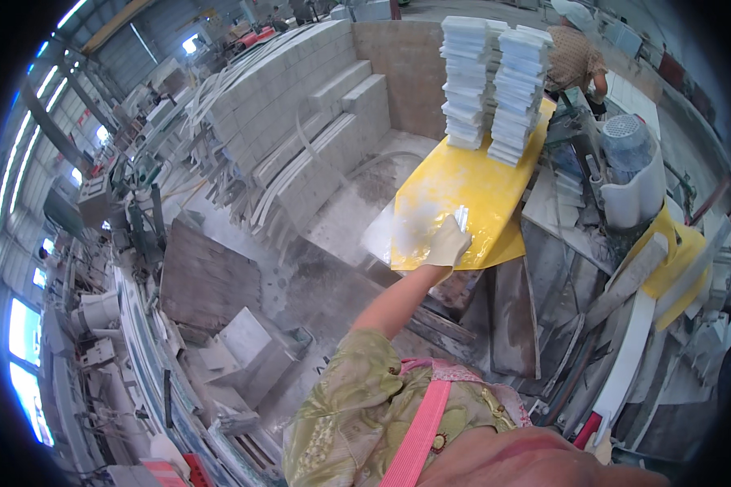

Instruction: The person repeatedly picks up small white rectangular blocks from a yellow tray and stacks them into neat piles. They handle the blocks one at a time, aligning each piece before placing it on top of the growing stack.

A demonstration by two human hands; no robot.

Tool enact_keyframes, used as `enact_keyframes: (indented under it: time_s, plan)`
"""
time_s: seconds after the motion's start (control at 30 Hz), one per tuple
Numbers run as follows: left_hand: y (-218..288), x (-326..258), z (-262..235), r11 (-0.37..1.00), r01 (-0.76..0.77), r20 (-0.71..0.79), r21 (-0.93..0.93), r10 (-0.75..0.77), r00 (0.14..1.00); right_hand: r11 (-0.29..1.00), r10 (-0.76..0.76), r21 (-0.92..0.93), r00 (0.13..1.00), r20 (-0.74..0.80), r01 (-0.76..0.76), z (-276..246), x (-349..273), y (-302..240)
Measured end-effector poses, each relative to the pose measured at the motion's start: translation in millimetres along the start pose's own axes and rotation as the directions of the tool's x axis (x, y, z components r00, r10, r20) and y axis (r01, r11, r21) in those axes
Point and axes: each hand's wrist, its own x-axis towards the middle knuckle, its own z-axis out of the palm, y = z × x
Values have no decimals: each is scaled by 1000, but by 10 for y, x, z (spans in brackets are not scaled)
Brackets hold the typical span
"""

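Head view: one gloved hand (447,241) is stretched out onto a yellow slab (471,187), arm coming up from the green patterned sleeve (357,390) at the lower middle. Which hand it is — reads as the left, coming from the left shoulder; the right hand is out of frame. White work glove, fingers curled around a small pale flat piece (461,217) that sticks up just above the knuckles; exact grip is hard to tell. Hand rests on the near end of the slab, beside a whitish dusty smear (414,223) on the yellow surface.

Far end of the slab carries two tall stacks of white tiles (495,81), side by side, touching or nearly so. Right of the slab: a machine with a blue-grey motor (625,142) and white housing, plus another yellow piece (674,260). Another person (574,53) in a patterned top stands behind the stacks. Left: walls of grey stone blocks (300,105) and leaning white strips. Dusty floor (333,284) below with dark stone offcuts. Pink apron strap (418,434) at the bottom.
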Motion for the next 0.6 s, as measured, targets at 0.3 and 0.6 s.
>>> enact_keyframes:
  time_s: [0.3, 0.6]
  plan:
    - [-176, 189, -179, 999, 53, 146, 11, -54, 988, 346, -165, 895, 958, -237, 281, -711, 77, -2593]
    - [-360, 25, -514, 999, 9, 144, 52, -16, 989, 71, -457, 980, 879, -135, 187, 220, 340, -5654]
